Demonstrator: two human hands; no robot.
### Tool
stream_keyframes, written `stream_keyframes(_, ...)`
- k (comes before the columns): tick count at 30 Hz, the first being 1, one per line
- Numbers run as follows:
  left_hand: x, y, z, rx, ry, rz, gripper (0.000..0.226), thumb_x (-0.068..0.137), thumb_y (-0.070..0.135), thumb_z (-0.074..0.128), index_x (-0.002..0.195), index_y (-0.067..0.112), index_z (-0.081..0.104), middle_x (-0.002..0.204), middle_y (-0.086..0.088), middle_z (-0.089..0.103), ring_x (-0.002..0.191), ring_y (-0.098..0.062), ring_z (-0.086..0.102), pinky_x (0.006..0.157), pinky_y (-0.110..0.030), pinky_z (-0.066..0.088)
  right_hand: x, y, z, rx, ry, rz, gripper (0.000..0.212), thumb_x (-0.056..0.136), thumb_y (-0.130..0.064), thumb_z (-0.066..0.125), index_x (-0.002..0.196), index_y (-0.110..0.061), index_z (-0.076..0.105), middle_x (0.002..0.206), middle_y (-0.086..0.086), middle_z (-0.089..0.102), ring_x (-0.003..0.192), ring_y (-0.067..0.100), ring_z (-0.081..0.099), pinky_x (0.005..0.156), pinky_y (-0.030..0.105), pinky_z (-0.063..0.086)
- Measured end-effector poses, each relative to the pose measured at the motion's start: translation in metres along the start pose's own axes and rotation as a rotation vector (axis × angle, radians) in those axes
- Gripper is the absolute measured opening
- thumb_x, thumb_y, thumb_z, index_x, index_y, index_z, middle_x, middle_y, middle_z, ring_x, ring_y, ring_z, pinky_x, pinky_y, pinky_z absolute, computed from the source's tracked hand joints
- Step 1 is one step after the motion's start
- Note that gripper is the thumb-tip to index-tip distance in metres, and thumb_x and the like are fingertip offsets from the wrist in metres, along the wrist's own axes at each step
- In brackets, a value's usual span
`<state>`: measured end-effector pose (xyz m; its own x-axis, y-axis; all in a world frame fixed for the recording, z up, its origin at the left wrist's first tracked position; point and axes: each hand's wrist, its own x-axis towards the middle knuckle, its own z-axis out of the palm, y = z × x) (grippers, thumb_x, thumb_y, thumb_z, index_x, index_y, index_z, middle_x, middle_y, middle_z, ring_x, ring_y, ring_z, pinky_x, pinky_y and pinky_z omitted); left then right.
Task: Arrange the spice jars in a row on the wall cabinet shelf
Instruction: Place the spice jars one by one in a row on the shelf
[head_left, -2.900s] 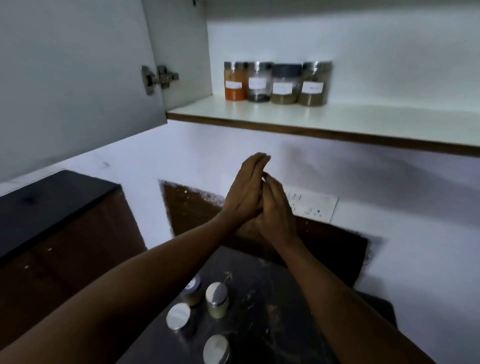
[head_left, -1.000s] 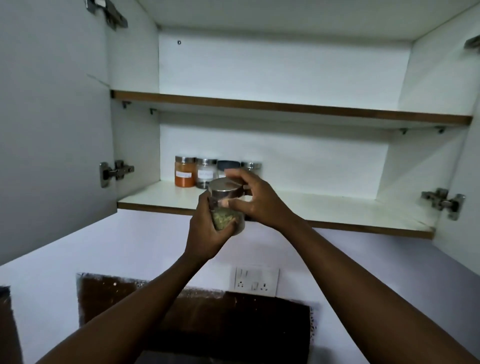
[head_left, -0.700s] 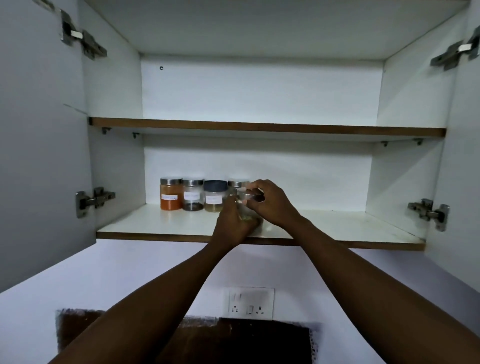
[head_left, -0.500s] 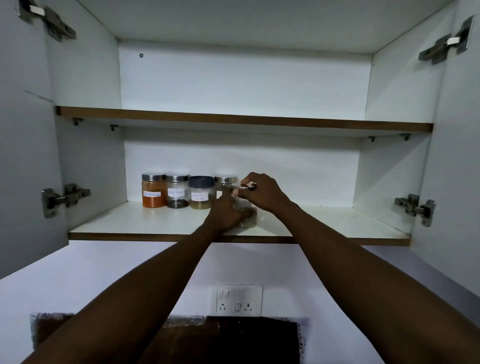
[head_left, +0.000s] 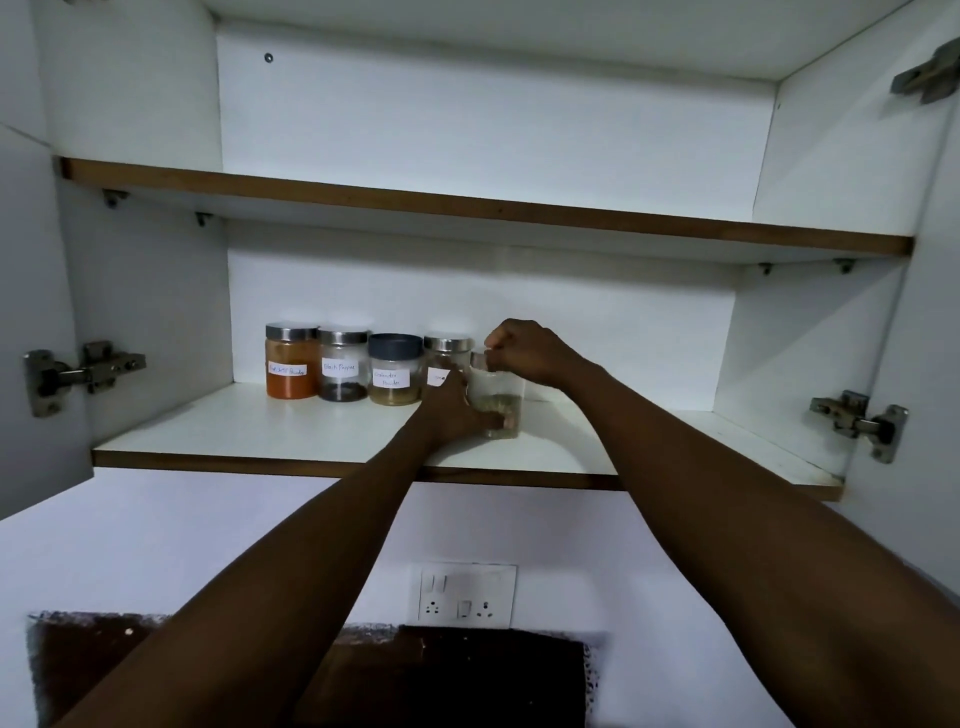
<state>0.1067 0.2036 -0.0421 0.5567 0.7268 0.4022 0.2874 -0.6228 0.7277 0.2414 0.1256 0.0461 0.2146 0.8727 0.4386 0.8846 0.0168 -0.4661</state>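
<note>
1. Both bare forearms are reaching up and forward from the lower corners of the view, converging near the middle; both elbows are lying out of frame.
2. The left hand (head_left: 451, 410) is wrapping around the lower body of a clear glass spice jar with greenish contents (head_left: 497, 402); its back is facing the camera; its fingers are curling round the far side and are mostly hidden.
3. The right hand (head_left: 524, 351) is sitting above the left, bent down at the wrist; its knuckles are facing the camera; its fingertips are pinching the jar's top, with the lid largely covered.
4. The two hands are lying close together, one above the other, apparently not touching.
</note>
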Motion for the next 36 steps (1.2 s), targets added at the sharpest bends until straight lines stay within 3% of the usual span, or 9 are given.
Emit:
stream_keyframes(5,-0.008,0.0,0.002,0.023,0.004,-0.012,0.095,0.065,0.043,0.094,0.142,0.014,0.047,0.133,0.0,0.062,0.123,-0.019,0.061,0.104,-0.04,0.055,-0.001,0.01,-0.001,-0.052,0.045,-0.11,0.041,0.087,-0.032,0.072,0.125,-0.021,0.065,0.135,0.001,0.062,0.124,0.017,0.055,0.089,0.026,0.04)
stream_keyframes(9,-0.006,-0.002,0.0,0.037,-0.023,0.007,0.088,0.068,0.04,0.093,0.14,0.014,0.048,0.131,-0.002,0.064,0.12,-0.02,0.062,0.102,-0.042,0.056,0.0,0.017,0.0,-0.055,0.149,-0.168,0.04,0.082,-0.046,0.081,0.105,-0.014,0.074,0.107,-0.002,0.073,0.094,0.007,0.062,0.079,0.022,0.043)
stream_keyframes(13,-0.006,-0.003,0.0,0.03,-0.032,-0.014,0.088,0.068,0.038,0.093,0.14,0.012,0.047,0.13,-0.003,0.063,0.119,-0.021,0.062,0.101,-0.044,0.057,-0.003,0.02,0.0,-0.018,0.153,-0.206,0.032,0.081,-0.041,0.084,0.092,-0.013,0.076,0.093,-0.006,0.074,0.077,-0.003,0.059,0.067,0.007,0.04)
stream_keyframes(19,-0.004,-0.006,0.002,-0.015,-0.007,-0.071,0.069,0.068,0.028,0.091,0.123,0.009,0.054,0.103,0.004,0.065,0.088,-0.006,0.059,0.076,-0.027,0.051,-0.008,0.024,-0.016,0.026,0.071,-0.199,0.016,0.086,-0.01,0.074,0.102,-0.013,0.078,0.108,-0.002,0.077,0.103,0.011,0.067,0.088,0.02,0.047)
stream_keyframes(23,-0.001,-0.008,0.003,-0.046,-0.013,-0.084,0.067,0.068,0.026,0.091,0.123,0.012,0.054,0.092,0.012,0.067,0.083,0.0,0.062,0.07,-0.022,0.048,-0.006,0.025,-0.005,-0.071,0.128,-0.087,0.04,0.087,-0.041,0.076,0.116,-0.015,0.07,0.117,-0.004,0.068,0.111,0.015,0.062,0.087,0.025,0.043)
stream_keyframes(26,0.0,-0.011,0.005,-0.046,0.004,-0.073,0.063,0.071,0.026,0.089,0.122,0.013,0.054,0.099,0.008,0.07,0.089,-0.003,0.065,0.072,-0.023,0.051,-0.004,0.027,0.004,-0.05,0.158,-0.009,0.054,0.078,-0.053,0.081,0.11,-0.011,0.069,0.111,-0.002,0.068,0.101,0.015,0.06,0.083,0.03,0.045)
stream_keyframes(30,-0.001,-0.012,0.006,0.029,0.038,-0.029,0.063,0.073,0.033,0.085,0.124,0.013,0.054,0.114,-0.001,0.067,0.106,-0.018,0.066,0.09,-0.038,0.06,0.0,0.027,-0.006,-0.005,0.007,-0.069,0.028,0.087,-0.026,0.076,0.114,-0.016,0.071,0.124,-0.001,0.069,0.118,0.019,0.062,0.093,0.032,0.048)
stream_keyframes(33,0.0,-0.011,0.005,0.043,0.008,-0.029,0.076,0.068,0.033,0.09,0.131,0.013,0.051,0.122,-0.001,0.064,0.111,-0.018,0.062,0.086,-0.031,0.057,0.001,0.026,-0.014,0.05,0.036,-0.089,0.029,0.089,-0.008,0.063,0.115,-0.018,0.073,0.131,-0.002,0.068,0.123,0.017,0.059,0.091,0.023,0.047)
stream_keyframes(36,0.001,-0.012,0.005,0.063,0.023,-0.025,0.079,0.068,0.034,0.091,0.133,0.014,0.05,0.119,0.001,0.063,0.108,-0.016,0.061,0.077,-0.023,0.05,0.002,0.023,-0.008,-0.027,0.107,-0.109,0.025,0.09,-0.024,0.069,0.114,-0.018,0.073,0.122,-0.002,0.069,0.107,0.013,0.06,0.082,0.021,0.042)
